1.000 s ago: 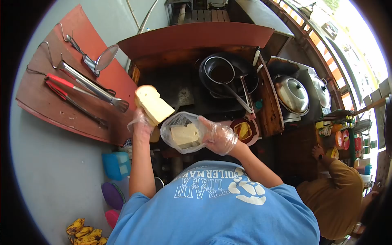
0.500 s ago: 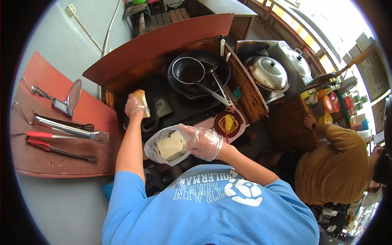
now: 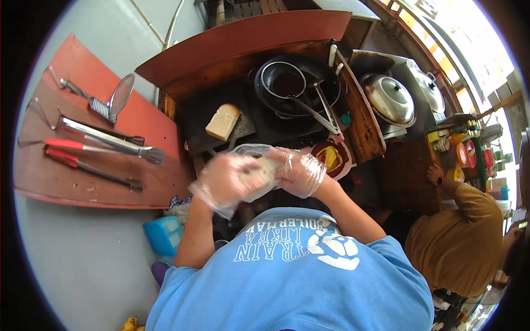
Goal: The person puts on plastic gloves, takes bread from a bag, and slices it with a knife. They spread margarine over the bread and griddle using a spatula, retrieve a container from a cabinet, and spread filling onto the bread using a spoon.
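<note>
A slice of white bread [image 3: 222, 123] with a brown crust lies on the dark flat griddle [image 3: 193, 124]. Clear plastic gloves cover both hands. My right hand [image 3: 299, 171] grips a clear plastic bag [image 3: 253, 149] in front of my chest, its fingers closed on the side of the bag. At the bag's mouth is my left hand [image 3: 227, 179], smeared by motion, so what its fingers hold is unclear. Pale bread inside the bag is mostly covered by the hands.
A black wok [image 3: 324, 88] holds a strainer [image 3: 284, 80] and a ladle. Yellow spread [image 3: 331, 158] sits in a dark red bowl at right. Tongs [image 3: 105, 138] hang on the red board [image 3: 160, 171]. A lidded pot [image 3: 389, 99] and a co-worker [image 3: 458, 237] are further right.
My left hand has let go of the bread slice on the griddle and come back to the bag. My right hand still holds the bag. The camera view has shifted.
</note>
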Demonstrator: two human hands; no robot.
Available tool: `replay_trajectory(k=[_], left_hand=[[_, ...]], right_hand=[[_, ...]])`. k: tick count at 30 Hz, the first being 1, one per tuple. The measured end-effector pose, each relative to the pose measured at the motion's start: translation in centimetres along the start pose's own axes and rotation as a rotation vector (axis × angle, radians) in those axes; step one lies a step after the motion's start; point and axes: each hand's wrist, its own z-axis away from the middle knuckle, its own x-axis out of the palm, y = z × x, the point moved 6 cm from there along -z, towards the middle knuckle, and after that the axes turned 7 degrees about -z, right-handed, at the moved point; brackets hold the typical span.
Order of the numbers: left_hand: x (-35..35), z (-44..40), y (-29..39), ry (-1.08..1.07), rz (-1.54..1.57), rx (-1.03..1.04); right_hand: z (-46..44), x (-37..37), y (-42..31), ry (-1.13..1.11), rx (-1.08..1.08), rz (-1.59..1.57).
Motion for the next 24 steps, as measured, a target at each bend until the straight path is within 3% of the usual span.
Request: replay_trajectory(k=[1,3,4,6,10,12,13,15,17,19,20,22,24], left_hand=[[1.8,1.2,0.3,0.027,-0.341,0.033],[4.3,2.7,-3.0,-0.408,-0.709,-0.244],[4.7,3.4,-5.9,-0.282,-0.790,-0.270],[3.6,5.0,-8.3,0.002,-0.868,-0.210],[0.5,7.4,-5.4,0.116,-0.931,-0.263],[-0.6,9.0,-6.1,0.351,-0.597,-0.243],[0.2,9.0,-6.3,0.357,-0.597,-0.251],[0.4,10.8,-6.7,1.003,-0.171,-0.098],[4.4,10.4,-10.6,0.917,-0.095,-0.203],[8.9,8.4,-14.3,0.765,0.362,-0.156],[9.6,7.9,-15.1,0.768,0.365,-0.164],[12.1,6.7,-17.1,0.554,0.733,-0.364],[10.9,6.9,-16.5,0.633,0.726,-0.330]], right_hand=[[-0.2,-0.5,-0.4,0.050,-0.113,0.106],[-0.4,0.8,1.3,-0.186,-0.050,0.397],[-0.7,0.5,1.5,-0.257,-0.125,0.426],[-1.2,-1.1,1.5,-0.208,0.031,0.316],[-1.7,-1.9,1.5,-0.131,0.057,0.274],[-1.8,-1.9,1.4,-0.054,-0.022,0.233],[-1.8,-2.2,1.1,0.033,-0.083,0.188],[-2.0,-2.0,0.8,0.059,-0.115,0.171],[-2.1,-1.7,1.1,0.087,-0.140,0.151],[-1.9,-1.5,1.8,0.188,-0.295,-0.021],[-1.9,-0.5,1.9,0.180,-0.295,-0.025],[-0.7,-0.4,3.0,0.636,-0.126,-0.185],[-1.3,2.7,5.0,0.508,-0.034,-0.173]])
